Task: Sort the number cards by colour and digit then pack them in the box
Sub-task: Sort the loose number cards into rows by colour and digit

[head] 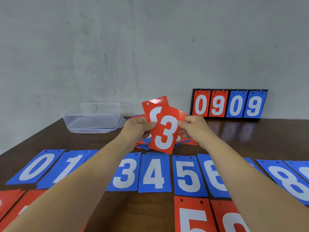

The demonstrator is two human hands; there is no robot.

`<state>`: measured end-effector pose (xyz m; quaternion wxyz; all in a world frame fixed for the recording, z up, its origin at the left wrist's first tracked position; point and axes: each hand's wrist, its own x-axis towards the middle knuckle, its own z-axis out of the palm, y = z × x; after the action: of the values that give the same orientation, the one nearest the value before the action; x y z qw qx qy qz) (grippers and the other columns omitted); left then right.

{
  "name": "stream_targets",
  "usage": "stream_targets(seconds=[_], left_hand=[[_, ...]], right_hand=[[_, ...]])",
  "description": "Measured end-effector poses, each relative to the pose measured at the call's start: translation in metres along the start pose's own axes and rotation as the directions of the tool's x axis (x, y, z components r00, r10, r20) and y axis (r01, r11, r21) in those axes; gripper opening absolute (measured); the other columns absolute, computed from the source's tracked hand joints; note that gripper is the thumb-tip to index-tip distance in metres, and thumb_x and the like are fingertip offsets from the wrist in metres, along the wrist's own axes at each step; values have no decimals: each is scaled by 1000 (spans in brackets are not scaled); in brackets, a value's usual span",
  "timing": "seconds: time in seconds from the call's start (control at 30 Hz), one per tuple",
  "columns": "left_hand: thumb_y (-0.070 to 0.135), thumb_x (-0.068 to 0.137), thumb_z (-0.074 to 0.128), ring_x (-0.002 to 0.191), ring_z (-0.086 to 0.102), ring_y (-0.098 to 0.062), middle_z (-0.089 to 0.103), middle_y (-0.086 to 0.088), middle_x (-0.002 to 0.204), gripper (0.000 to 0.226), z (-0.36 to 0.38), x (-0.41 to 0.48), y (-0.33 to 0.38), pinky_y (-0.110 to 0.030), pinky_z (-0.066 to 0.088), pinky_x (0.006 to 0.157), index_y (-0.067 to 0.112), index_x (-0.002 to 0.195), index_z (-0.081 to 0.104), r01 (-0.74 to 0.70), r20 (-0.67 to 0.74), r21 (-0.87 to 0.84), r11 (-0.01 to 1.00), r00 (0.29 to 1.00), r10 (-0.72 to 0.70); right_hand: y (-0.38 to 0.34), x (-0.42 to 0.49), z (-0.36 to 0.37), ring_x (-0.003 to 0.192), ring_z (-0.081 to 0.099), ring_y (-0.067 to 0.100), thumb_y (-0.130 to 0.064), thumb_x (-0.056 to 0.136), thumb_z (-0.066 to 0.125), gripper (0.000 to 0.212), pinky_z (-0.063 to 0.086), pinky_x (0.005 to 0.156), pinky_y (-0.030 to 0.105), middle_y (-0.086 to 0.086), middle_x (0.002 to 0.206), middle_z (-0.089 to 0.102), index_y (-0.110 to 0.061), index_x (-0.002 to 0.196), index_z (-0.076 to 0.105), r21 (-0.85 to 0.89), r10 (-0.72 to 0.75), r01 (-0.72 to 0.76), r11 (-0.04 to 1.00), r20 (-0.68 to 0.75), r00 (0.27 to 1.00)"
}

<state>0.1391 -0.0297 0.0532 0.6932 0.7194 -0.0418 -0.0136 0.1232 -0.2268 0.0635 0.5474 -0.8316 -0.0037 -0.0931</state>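
Observation:
My left hand (137, 129) and my right hand (194, 126) hold two red number cards up over the table. The front one is a red 3 card (165, 131); behind it a second red card (154, 106) shows only part of its white digit. My right hand pinches the red 3 at its right edge, and my left hand grips the cards at the left edge. Beneath the hands lies a loose pile of red and blue cards (185, 141). A row of blue cards, from blue 0 (36, 166) to blue 8 (289, 180), lies in front. Red cards, among them a red 5 (192, 215), form a nearer row.
A clear plastic box (93, 118) stands at the back left of the dark wooden table (250, 136). A flip scoreboard (229, 104) reading 0909 leans against the wall at the back right. More red cards (10, 201) lie at the near left edge.

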Motion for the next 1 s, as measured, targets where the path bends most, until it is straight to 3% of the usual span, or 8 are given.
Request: stream_targets(seconds=[0.13, 0.3, 0.43, 0.6, 0.67, 0.8, 0.9, 1.0], left_hand=[[13, 87, 69, 79, 69, -15, 74, -3, 91, 6, -14, -11, -2, -28, 56, 76, 14, 93, 70, 20, -53, -7, 1000, 998, -21], [4, 90, 63, 63, 69, -10, 73, -2, 82, 11, -27, -28, 2, -23, 58, 61, 13, 92, 69, -18, -59, 15, 1000, 998, 19], [10, 89, 66, 87, 71, -20, 74, -5, 95, 8, -38, -41, 6, -33, 59, 78, 13, 96, 69, -7, -60, 25, 1000, 998, 8], [14, 88, 67, 79, 73, -17, 76, -3, 91, 10, -51, -66, 6, -27, 60, 64, 12, 99, 68, 2, -19, 60, 998, 1000, -1], [15, 88, 67, 74, 73, -14, 76, -1, 86, 10, -57, -76, 5, -24, 58, 59, 13, 98, 68, 11, -4, 75, 997, 1000, -11], [18, 85, 71, 88, 73, -21, 76, -4, 94, 22, -71, -100, 2, -35, 59, 82, 13, 107, 70, 28, -3, 134, 991, 1000, -27], [19, 85, 71, 90, 73, -21, 75, -6, 100, 24, -85, -122, 1, -37, 57, 86, 13, 108, 70, 33, -12, 143, 989, 999, -31], [24, 85, 71, 91, 72, -22, 75, -4, 99, 29, -101, -144, 2, -43, 55, 91, 12, 111, 69, 53, -42, 183, 982, 998, -46]], right_hand=[[3, -9, -6, 64, 61, 11, -12, 99, 50, 16, 52, 58, 24, -1, 80, 64, -14, 87, 60, -57, 4, -7, 998, -45, 999], [-1, -20, -15, 66, 58, 16, -12, 100, 47, 12, 56, 77, 38, 6, 86, 59, -14, 94, 58, -169, 35, -41, 985, -38, 999], [-10, -37, -21, 63, 53, 18, -14, 98, 52, 22, 49, 58, 28, 13, 83, 56, -8, 77, 53, -177, -4, -14, 984, -100, 995], [-16, -67, -23, 86, 65, 30, -15, 96, 55, 19, 45, 56, 22, 19, 103, 67, -5, 82, 60, -141, 14, -35, 989, -148, 989], [-17, -81, -23, 75, 65, 20, -14, 96, 56, 16, 43, 51, 17, 15, 100, 69, -7, 83, 62, -117, 30, -48, 992, -147, 989], [-18, -107, -19, 72, 64, 9, -14, 96, 56, 13, 49, 58, 20, 6, 95, 70, -5, 97, 66, -27, 74, -80, 996, -160, 984], [-21, -127, -11, 69, 62, 7, -17, 96, 57, 11, 44, 49, 16, 2, 89, 68, -12, 90, 64, -7, 103, -105, 994, -154, 983], [-25, -147, 1, 65, 60, 8, -16, 96, 57, 15, 43, 42, 13, 4, 86, 67, -4, 95, 65, 16, 111, -110, 994, -137, 984]])
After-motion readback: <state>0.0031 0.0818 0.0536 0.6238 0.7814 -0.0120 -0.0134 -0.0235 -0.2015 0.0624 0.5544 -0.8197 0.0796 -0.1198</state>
